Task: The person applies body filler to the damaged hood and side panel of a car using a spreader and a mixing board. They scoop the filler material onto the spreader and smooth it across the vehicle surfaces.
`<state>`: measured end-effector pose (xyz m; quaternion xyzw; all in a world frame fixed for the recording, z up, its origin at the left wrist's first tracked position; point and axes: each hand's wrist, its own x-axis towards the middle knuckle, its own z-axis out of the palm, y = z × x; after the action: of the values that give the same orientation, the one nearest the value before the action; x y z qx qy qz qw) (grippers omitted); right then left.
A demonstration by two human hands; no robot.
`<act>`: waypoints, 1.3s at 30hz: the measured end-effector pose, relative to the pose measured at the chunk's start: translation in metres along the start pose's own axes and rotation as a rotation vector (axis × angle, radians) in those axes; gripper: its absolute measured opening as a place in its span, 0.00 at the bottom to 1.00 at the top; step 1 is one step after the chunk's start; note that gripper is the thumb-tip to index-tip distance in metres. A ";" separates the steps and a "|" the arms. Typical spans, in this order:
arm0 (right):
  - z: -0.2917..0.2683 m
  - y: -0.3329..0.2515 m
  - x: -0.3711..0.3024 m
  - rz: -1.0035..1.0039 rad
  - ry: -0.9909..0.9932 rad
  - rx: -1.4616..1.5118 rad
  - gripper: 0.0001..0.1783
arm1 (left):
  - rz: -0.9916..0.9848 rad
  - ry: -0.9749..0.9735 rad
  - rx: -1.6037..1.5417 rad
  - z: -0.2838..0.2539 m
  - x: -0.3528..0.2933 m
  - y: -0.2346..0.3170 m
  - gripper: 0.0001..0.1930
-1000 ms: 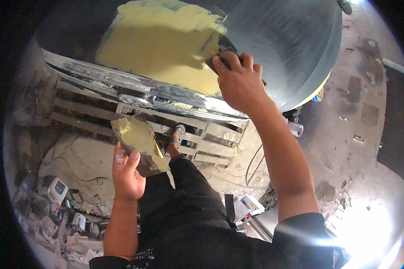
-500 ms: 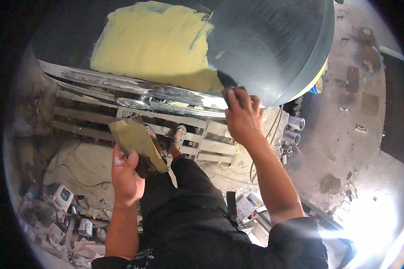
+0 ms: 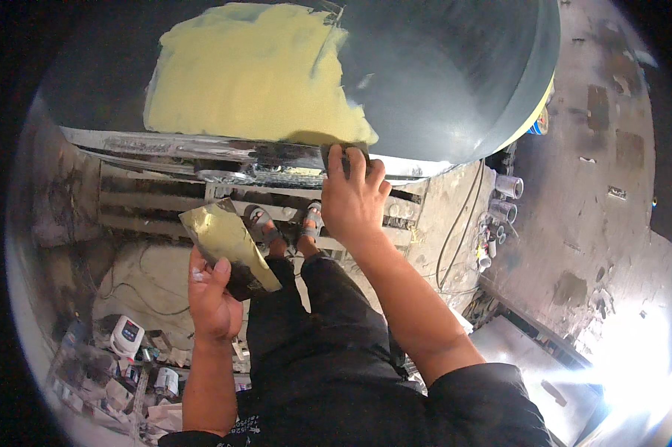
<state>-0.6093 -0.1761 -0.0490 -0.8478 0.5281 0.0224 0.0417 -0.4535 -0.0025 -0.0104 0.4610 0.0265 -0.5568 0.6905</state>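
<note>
Slatted pallet [image 3: 150,203], white boxy device [image 3: 127,337], cylindrical containers [image 3: 508,186], bright light [image 3: 638,372]

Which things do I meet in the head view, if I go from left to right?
White device → left hand with a paste-smeared board → right hand with a dark spreader → cylindrical containers → blue can.

Clear gap between right hand [image 3: 354,197] and yellow-smeared dark rectangular board [image 3: 241,264]; broad curved dark-grey panel [image 3: 440,97] blocks forward.
</note>
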 end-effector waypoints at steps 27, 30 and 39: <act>-0.035 -0.002 -0.051 0.012 -0.022 0.682 0.28 | 0.012 0.022 0.080 0.020 0.016 0.012 0.25; -0.067 0.011 -0.056 0.005 -0.037 0.731 0.26 | 0.109 -0.059 0.080 0.030 0.015 0.012 0.23; -0.115 -0.010 -0.053 -0.359 -0.047 0.514 0.21 | 0.156 -0.103 0.126 0.064 0.014 0.006 0.19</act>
<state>-0.6248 -0.1352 0.0707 -0.8885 0.3573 -0.1000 0.2699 -0.4738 -0.0558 0.0228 0.4747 -0.0803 -0.5249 0.7019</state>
